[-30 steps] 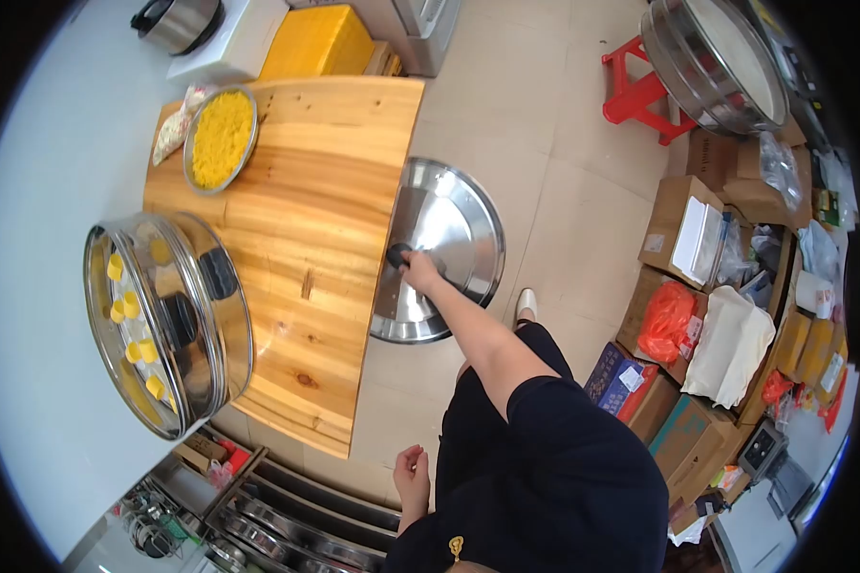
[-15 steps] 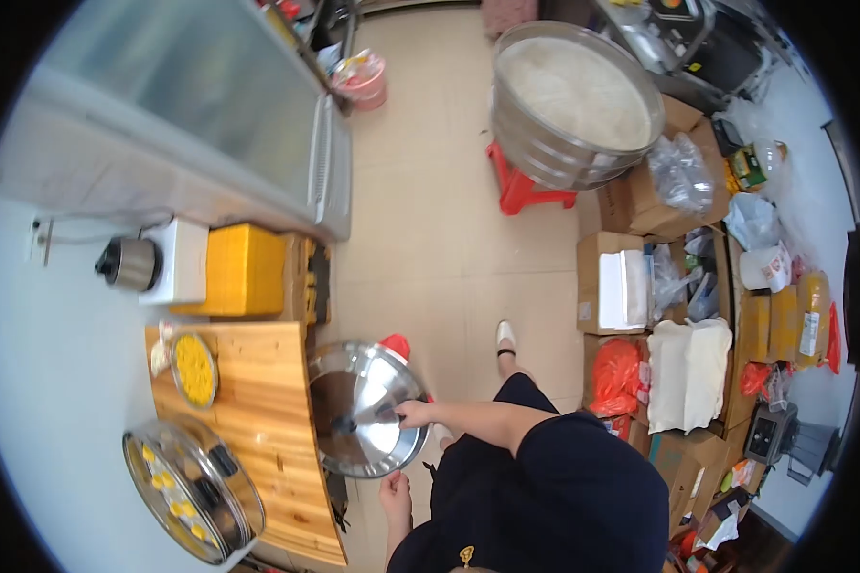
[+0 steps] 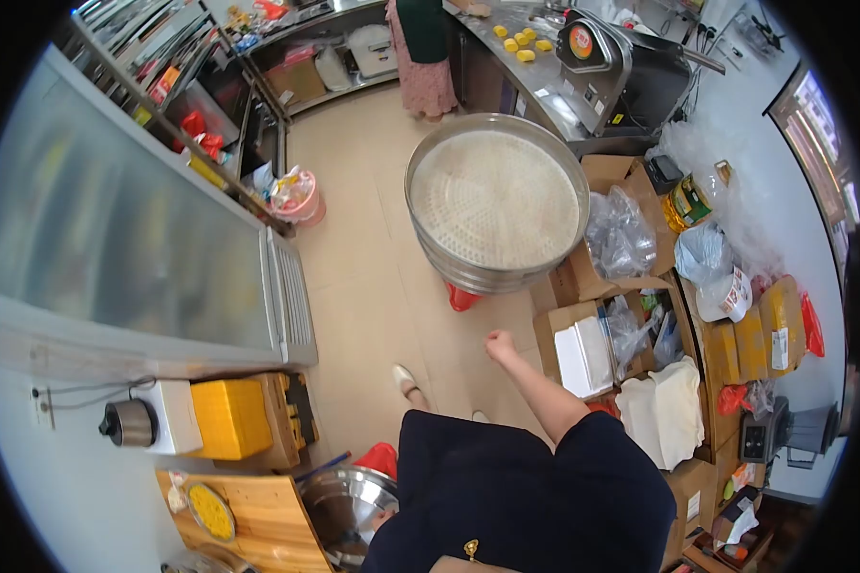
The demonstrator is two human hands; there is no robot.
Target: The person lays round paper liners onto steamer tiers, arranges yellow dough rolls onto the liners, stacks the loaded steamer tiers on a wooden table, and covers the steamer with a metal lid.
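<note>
My right hand [image 3: 498, 346] is off the lid, with its fingers curled in and nothing visible in them. Just beyond it stands a large round steel steamer [image 3: 497, 201] with a pale perforated liner, on a red stool [image 3: 462, 298]. At the lower left, part of my left hand [image 3: 382, 519] shows between my dark clothing and the big shiny metal lid [image 3: 339, 501]; its fingers are too hidden to read. A wooden table [image 3: 272, 516] beside the lid bears a bowl of yellow food [image 3: 210, 511].
Open boxes [image 3: 602, 277] and plastic bags line the right side. A tall fridge [image 3: 143, 229] stands left, near a pink bin [image 3: 301, 199]. Another person [image 3: 422, 57] stands by the far counter, where a machine [image 3: 607, 72] and yellow pieces [image 3: 521, 43] sit.
The view has turned away from the wooden table toward the steamer. My right hand has left the metal lid and reaches out nearer the steamer; the other person has come into view.
</note>
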